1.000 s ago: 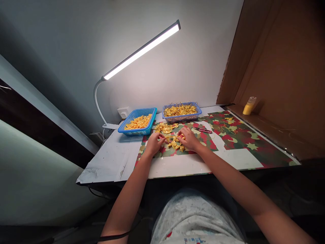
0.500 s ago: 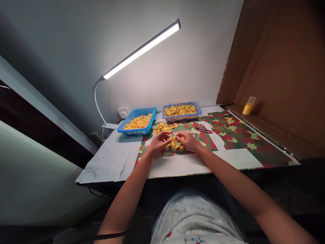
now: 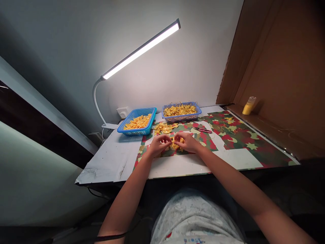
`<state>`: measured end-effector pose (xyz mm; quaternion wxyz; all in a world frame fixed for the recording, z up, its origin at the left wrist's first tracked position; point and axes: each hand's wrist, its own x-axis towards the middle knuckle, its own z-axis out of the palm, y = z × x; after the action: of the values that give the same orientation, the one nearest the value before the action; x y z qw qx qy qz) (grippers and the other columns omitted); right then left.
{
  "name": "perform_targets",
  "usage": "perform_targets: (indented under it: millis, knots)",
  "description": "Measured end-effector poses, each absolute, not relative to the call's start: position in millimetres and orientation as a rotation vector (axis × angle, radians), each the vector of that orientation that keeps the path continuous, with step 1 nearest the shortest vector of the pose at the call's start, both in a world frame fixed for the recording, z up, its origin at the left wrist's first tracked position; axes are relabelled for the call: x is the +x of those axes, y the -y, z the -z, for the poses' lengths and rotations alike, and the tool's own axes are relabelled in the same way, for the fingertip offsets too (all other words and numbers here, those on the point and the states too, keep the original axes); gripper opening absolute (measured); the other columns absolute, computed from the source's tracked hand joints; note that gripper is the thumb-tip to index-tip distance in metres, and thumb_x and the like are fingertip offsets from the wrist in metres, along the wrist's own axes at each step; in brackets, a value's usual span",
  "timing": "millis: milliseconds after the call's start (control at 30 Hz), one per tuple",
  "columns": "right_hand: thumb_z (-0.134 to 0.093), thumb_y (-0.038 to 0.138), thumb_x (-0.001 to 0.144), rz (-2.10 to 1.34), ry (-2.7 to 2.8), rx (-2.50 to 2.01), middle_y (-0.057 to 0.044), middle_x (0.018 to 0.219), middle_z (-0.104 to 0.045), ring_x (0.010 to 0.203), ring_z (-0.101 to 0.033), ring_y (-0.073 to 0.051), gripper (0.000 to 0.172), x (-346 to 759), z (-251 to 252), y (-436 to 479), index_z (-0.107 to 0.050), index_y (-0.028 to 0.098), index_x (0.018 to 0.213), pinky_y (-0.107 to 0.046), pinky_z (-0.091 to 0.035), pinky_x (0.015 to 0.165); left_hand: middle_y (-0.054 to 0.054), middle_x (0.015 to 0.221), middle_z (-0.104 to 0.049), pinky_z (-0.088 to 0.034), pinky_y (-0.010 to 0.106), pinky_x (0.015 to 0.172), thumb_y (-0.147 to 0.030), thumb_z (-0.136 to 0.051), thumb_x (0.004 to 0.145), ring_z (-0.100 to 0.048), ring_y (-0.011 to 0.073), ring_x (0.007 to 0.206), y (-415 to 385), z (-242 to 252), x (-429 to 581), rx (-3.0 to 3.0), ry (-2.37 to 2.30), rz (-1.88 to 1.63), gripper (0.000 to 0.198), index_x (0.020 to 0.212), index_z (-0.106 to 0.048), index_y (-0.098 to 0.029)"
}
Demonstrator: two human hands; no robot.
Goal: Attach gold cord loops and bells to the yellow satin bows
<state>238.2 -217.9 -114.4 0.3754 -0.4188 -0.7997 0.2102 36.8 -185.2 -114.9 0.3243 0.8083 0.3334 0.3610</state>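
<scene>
My left hand (image 3: 159, 144) and my right hand (image 3: 187, 141) meet over the front middle of the table, thumbs and fingertips pinched close together. Between them is a small yellow ribbon bow (image 3: 173, 141), held at its two sides; the fingers hide much of it. Below and around the fingertips, more yellow bows (image 3: 175, 147) lie in a small heap on the camouflage-patterned sheet. Just behind my left hand is a loose pile of yellow bows (image 3: 164, 127). A pair of small pink-and-black snips (image 3: 203, 130) lies beyond my right hand.
A blue basket (image 3: 149, 127) of yellow pieces stands back left, a purple-blue basket (image 3: 181, 118) of gold pieces with thin cords back centre. Yellow scraps (image 3: 230, 119) lie to the right. A yellow bottle (image 3: 248, 105) stands on the cardboard. A lit lamp (image 3: 142, 49) reaches overhead.
Both hands stay in nearly the same place. My right fingers have curled and dropped slightly, and the fingertips of the two hands have shifted around the bow.
</scene>
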Motion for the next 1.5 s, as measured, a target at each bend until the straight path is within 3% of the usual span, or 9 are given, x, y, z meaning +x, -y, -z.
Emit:
perform_targets:
  millis: [200, 300, 467, 667, 800, 900, 1033, 1200, 1500]
  knots:
    - [-0.059, 0.009, 0.080, -0.399, 2.161, -1.131, -0.004, 0.082, -0.064, 0.087, -0.054, -0.021, 0.010, 238.6, 117.6, 216.7, -0.058, 0.018, 0.077, -0.039, -0.036, 0.090, 0.000, 0.074, -0.067, -0.041, 0.025, 0.065, -0.027, -0.067, 0.076, -0.053, 0.0124, 0.068, 187.7, 115.9, 37.6, 2.257, -0.907, -0.898, 0.010, 0.073, -0.067, -0.018]
    - [-0.057, 0.008, 0.082, -0.388, 2.177, -1.157, -0.004, 0.083, -0.063, 0.089, -0.053, -0.021, 0.012, 237.6, 119.5, 215.7, -0.058, 0.019, 0.077, -0.040, -0.034, 0.092, 0.000, 0.073, -0.067, -0.040, 0.025, 0.064, -0.025, -0.067, 0.075, -0.051, 0.0128, 0.068, 186.3, 118.1, 36.9, 2.295, -0.933, -0.876, 0.008, 0.072, -0.066, -0.018]
    - [-0.057, 0.011, 0.085, -0.426, 2.157, -1.178, -0.003, 0.081, -0.062, 0.086, -0.053, -0.020, 0.011, 237.8, 118.1, 213.6, -0.056, 0.019, 0.077, -0.038, -0.035, 0.089, 0.001, 0.074, -0.066, -0.040, 0.025, 0.064, -0.031, -0.065, 0.079, -0.052, 0.0134, 0.069, 184.5, 115.9, 34.7, 2.290, -0.956, -0.841, 0.015, 0.074, -0.065, -0.017]
    - [-0.052, 0.016, 0.087, -0.569, 2.083, -1.145, -0.003, 0.083, -0.062, 0.075, -0.054, -0.015, 0.008, 242.9, 112.7, 214.5, -0.055, 0.018, 0.079, -0.027, -0.041, 0.071, -0.002, 0.066, -0.060, -0.040, 0.022, 0.054, -0.044, -0.060, 0.083, -0.050, 0.0105, 0.056, 183.1, 114.2, 31.2, 2.212, -0.992, -0.794, 0.028, 0.077, -0.062, -0.017]
    - [-0.051, 0.019, 0.086, -0.640, 2.049, -1.129, -0.002, 0.081, -0.062, 0.073, -0.056, -0.014, 0.008, 244.3, 113.3, 214.5, -0.056, 0.017, 0.080, -0.024, -0.043, 0.066, -0.003, 0.064, -0.059, -0.040, 0.022, 0.051, -0.048, -0.060, 0.083, -0.050, 0.0099, 0.052, 184.0, 114.6, 31.4, 2.200, -1.033, -0.765, 0.031, 0.077, -0.061, -0.017]
    - [-0.053, 0.020, 0.085, -0.643, 2.035, -1.136, -0.002, 0.078, -0.062, 0.070, -0.055, -0.013, 0.008, 243.0, 115.6, 213.7, -0.056, 0.017, 0.079, -0.024, -0.042, 0.065, -0.001, 0.070, -0.064, -0.044, 0.023, 0.055, -0.046, -0.061, 0.082, -0.055, 0.0117, 0.058, 182.8, 114.8, 32.1, 2.225, -1.112, -0.774, 0.029, 0.077, -0.062, -0.018]
    - [-0.055, 0.023, 0.086, -0.614, 2.019, -1.159, -0.002, 0.079, -0.065, 0.071, -0.058, -0.014, 0.007, 241.0, 117.8, 213.0, -0.059, 0.018, 0.088, -0.025, -0.042, 0.065, 0.006, 0.094, -0.068, -0.049, 0.030, 0.075, -0.036, -0.048, 0.090, -0.061, 0.0181, 0.081, 174.5, 116.7, 28.9, 2.234, -1.409, -0.884, 0.024, 0.095, -0.063, -0.017]
    - [-0.055, 0.025, 0.087, -0.538, 2.013, -1.170, -0.003, 0.081, -0.065, 0.072, -0.057, -0.015, 0.010, 240.9, 117.8, 212.6, -0.060, 0.018, 0.092, -0.027, -0.040, 0.066, 0.014, 0.123, -0.061, -0.042, 0.044, 0.094, -0.022, -0.054, 0.083, -0.053, 0.0312, 0.111, 166.3, 122.6, 22.5, 2.251, -1.812, -0.826, 0.024, 0.104, -0.065, -0.016]
    - [-0.055, 0.022, 0.086, -0.423, 2.019, -1.155, -0.004, 0.081, -0.062, 0.078, -0.055, -0.017, 0.005, 241.0, 118.1, 211.5, -0.058, 0.018, 0.085, -0.028, -0.040, 0.070, 0.008, 0.114, -0.069, -0.044, 0.042, 0.088, -0.024, -0.050, 0.085, -0.054, 0.0303, 0.108, 169.8, 119.6, 25.7, 2.354, -1.964, -0.575, 0.027, 0.102, -0.071, -0.022]
